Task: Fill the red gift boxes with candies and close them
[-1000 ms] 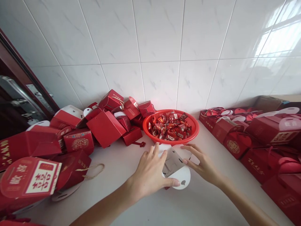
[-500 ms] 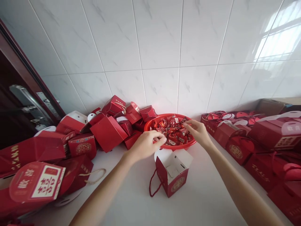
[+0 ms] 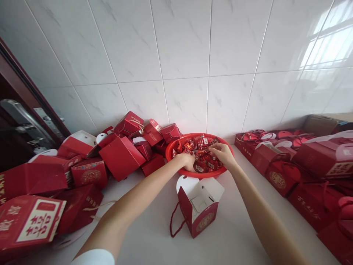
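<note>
A red plastic basket [image 3: 168, 151] near the wall holds many red-wrapped candies [image 3: 202, 142]. My left hand [image 3: 187, 161] reaches down into its left side among the candies, its fingertips hidden. At the basket's right side, my right hand [image 3: 223, 152] hovers over the candies with fingers bent and close together; whether something is between them is too small to tell. In front of the basket stands an open red box [image 3: 202, 221] with a white inside, its flaps up and a dark red cord handle hanging at its left.
Red boxes [image 3: 121, 156] lie in a loose pile at the left, beside a dark door with a metal handle [image 3: 24, 117]. More red boxes [image 3: 314, 200] stand in rows at the right. Behind everything is a white tiled wall [image 3: 184, 99].
My left hand has gone forward and down into the candies. My right hand has shifted slightly left and lower over the basket. The view has moved a little, so the boxes appear shifted left.
</note>
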`<state>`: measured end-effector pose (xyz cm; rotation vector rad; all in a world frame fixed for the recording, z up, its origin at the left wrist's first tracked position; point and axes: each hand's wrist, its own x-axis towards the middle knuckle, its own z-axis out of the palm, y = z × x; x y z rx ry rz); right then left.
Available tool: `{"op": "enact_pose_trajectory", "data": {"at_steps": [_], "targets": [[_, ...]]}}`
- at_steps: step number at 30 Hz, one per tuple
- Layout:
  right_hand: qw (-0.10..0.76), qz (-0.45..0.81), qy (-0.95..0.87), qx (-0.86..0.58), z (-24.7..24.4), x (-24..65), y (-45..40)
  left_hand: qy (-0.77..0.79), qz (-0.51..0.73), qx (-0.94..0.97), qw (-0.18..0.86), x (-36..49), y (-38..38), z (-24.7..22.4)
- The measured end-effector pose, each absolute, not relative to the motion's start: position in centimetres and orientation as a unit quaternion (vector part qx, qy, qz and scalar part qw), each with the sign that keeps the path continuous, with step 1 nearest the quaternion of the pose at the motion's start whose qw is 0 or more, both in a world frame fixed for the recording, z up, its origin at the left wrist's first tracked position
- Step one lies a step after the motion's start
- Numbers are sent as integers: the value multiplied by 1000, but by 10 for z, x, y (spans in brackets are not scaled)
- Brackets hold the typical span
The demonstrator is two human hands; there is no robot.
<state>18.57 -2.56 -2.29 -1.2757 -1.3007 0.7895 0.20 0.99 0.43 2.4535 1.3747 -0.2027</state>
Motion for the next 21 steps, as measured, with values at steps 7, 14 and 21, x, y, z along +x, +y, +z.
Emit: {"op": "enact_pose_trajectory", "data": {"at_steps": [7,14,21], "targets": [[523,339,-565,-541,-24,185,-23,485,-151,850,139,9,2,2],[527,338,-560,-543,-24,183,-23,448,0,869,211,3,2,-12],[531,335,-553,-547,-22,183,-27,396,189,817,373,8,11,-17]]}}
